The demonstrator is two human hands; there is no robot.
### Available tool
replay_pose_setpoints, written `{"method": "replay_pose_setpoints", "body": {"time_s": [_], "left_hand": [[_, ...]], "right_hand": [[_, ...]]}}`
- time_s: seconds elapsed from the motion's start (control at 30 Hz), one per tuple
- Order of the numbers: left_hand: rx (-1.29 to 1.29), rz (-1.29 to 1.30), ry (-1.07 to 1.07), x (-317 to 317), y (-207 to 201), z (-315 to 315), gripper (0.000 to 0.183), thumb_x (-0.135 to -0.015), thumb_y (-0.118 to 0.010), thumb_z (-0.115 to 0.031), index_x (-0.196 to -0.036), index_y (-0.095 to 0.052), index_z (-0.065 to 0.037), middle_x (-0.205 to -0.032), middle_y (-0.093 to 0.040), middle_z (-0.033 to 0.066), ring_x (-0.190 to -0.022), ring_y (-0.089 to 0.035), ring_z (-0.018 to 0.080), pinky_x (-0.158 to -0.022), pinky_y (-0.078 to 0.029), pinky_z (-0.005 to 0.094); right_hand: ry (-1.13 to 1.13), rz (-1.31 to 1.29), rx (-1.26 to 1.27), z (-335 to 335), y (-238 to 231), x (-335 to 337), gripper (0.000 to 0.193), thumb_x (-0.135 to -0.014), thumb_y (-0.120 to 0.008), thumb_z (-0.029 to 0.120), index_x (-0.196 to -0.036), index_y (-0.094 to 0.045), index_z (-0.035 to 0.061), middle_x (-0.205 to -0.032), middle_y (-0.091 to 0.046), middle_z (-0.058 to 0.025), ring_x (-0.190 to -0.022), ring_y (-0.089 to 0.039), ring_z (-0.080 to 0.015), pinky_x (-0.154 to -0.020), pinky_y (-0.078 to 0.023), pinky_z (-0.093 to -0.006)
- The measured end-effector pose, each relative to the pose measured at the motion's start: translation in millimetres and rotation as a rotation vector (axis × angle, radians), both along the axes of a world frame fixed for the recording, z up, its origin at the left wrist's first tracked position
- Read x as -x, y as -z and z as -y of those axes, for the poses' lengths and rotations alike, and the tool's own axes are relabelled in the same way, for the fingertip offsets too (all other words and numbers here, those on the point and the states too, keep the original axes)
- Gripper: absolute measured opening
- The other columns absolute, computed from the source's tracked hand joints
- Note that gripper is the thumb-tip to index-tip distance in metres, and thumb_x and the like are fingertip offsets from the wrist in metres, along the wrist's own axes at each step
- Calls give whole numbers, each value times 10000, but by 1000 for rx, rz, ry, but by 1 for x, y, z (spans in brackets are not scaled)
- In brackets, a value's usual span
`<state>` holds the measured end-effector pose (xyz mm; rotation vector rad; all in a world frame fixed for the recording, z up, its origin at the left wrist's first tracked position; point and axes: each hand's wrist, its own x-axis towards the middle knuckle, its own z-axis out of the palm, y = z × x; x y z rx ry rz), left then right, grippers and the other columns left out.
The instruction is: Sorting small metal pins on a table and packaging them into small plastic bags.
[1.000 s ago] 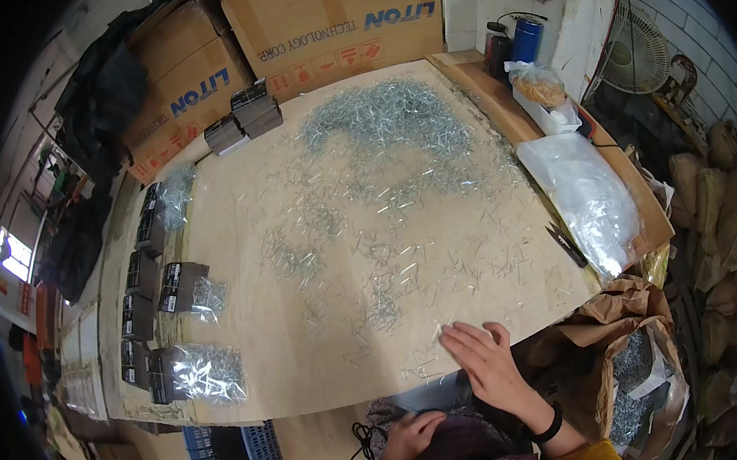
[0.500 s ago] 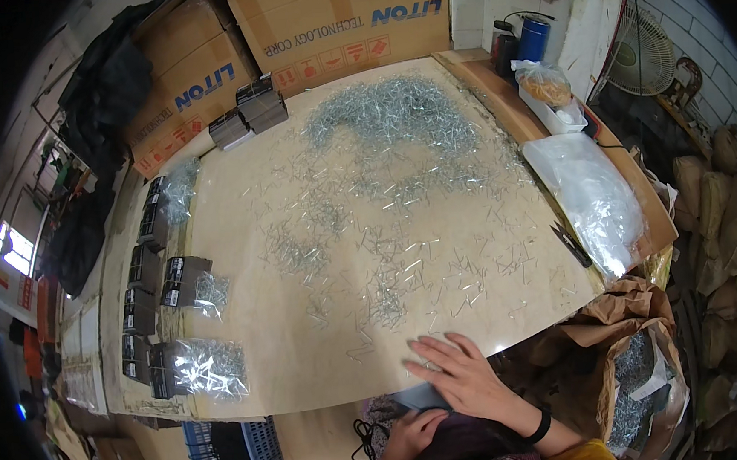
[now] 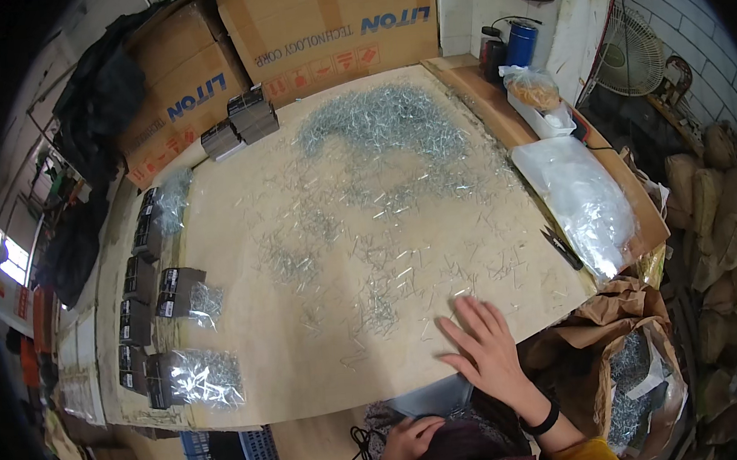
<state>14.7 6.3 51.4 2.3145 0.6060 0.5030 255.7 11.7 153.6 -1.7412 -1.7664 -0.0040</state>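
Observation:
My right hand (image 3: 486, 350) is over the front right part of the table (image 3: 277, 382), fingers spread and holding nothing. Just beyond its fingertips lie loose thin silvery nails (image 3: 380, 313), scattered across the tabletop. A dense heap of them (image 3: 386, 113) covers the far side. Below the front edge, my left hand (image 3: 412, 442) is by my lap with its fingers bent together; whatever they grip, if anything, is hidden. Beside it, partly under the table edge, shows a grey-blue smooth object (image 3: 438, 396), possibly a tray or scoop, whose kind I cannot make out.
Clear bags of nails (image 3: 206, 378) with dark cards line the left edge. Card stacks (image 3: 251, 118) stand before large cardboard boxes (image 3: 334, 36). At right are black snips (image 3: 563, 247), plastic bags (image 3: 576, 198) and a paper sack of nails (image 3: 627, 383). A blue basket (image 3: 269, 459) sits below.
My right hand has moved right and farther over the table, its fingers spreading wider. More of the grey-blue object shows. My left hand stays low by my lap; the whole view has shifted slightly.

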Motion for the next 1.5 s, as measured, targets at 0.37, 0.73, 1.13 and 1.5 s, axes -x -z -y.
{"method": "replay_pose_setpoints", "body": {"time_s": [0.37, 0.73, 1.13, 1.5], "left_hand": [[-48, -57, 13, -1, 5, 0, 171, -825, -677, -62, -984, -741, -77, -1040, -718, 22, -840, -685, 211, -770, -573, 316], [-33, -28, 9, -3, 0, -2, 153, -818, -697, -59, -965, -739, -67, -1017, -722, 34, -826, -683, 228, -742, -568, 318], [137, -67, -145, 1, 9, 4, 135, -827, -715, -86, -955, -754, -104, -959, -733, 27, -745, -677, 234, -672, -562, 320], [-129, -56, 51, 0, 1, -2, 177, -821, -679, -83, -987, -740, -92, -1026, -720, 5, -818, -688, 203, -738, -568, 295]], "right_hand": [[-239, -231, 57, 19, 13, 6, 488, -811, -573, 24, -1293, -595, 100, -1401, -520, -137, -1333, -448, -336, -1120, -325, -499], [-76, -306, 20, 13, 14, 1, 491, -800, -612, 37, -1291, -586, 50, -1360, -552, -150, -1277, -494, -353, -1101, -342, -517], [-311, -119, -93, 23, 24, 32, 367, -830, -713, 165, -1163, -651, 24, -1280, -614, -109, -1198, -588, -277, -1028, -478, -396], [135, 89, -47, -52, 15, -26, 459, -873, -598, 53, -1319, -524, -28, -1380, -527, -212, -1304, -480, -388, -1122, -352, -472]]}}
